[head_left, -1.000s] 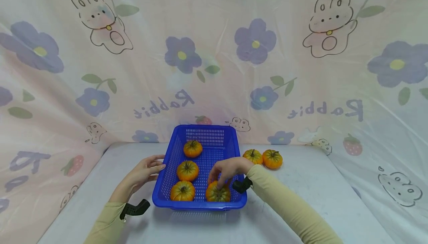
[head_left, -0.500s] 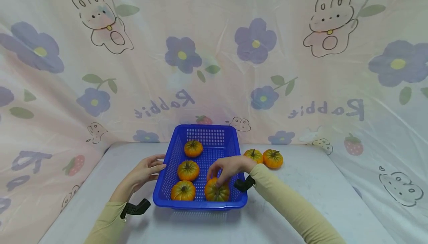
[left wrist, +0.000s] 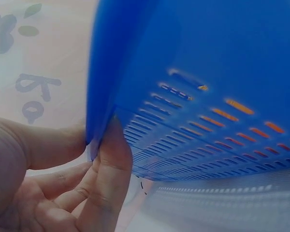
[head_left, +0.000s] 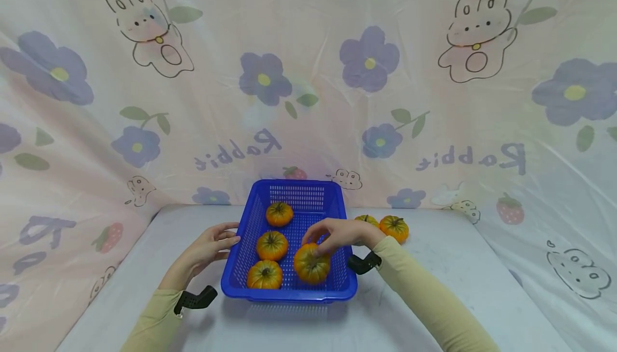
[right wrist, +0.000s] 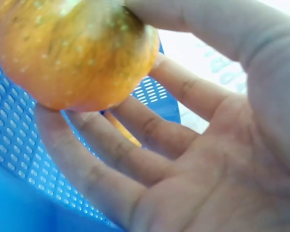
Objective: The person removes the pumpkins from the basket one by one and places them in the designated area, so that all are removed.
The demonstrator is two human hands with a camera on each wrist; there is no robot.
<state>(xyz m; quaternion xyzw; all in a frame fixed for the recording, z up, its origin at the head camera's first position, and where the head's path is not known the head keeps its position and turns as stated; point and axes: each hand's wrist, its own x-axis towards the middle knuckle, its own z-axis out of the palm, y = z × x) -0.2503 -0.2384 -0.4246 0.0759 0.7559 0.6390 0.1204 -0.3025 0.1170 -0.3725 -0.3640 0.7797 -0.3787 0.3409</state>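
We see a small orange pumpkin with dark green ribbing, held from above by our right hand and raised just off the floor of the blue perforated basket, near its front right corner (its stem is hidden under the fingers). Our left hand rests against the basket's left wall, thumb on the rim.

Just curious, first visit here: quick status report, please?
Right hand gripping pumpkin over blue basket. Left hand touching basket's side. Nothing in the way.
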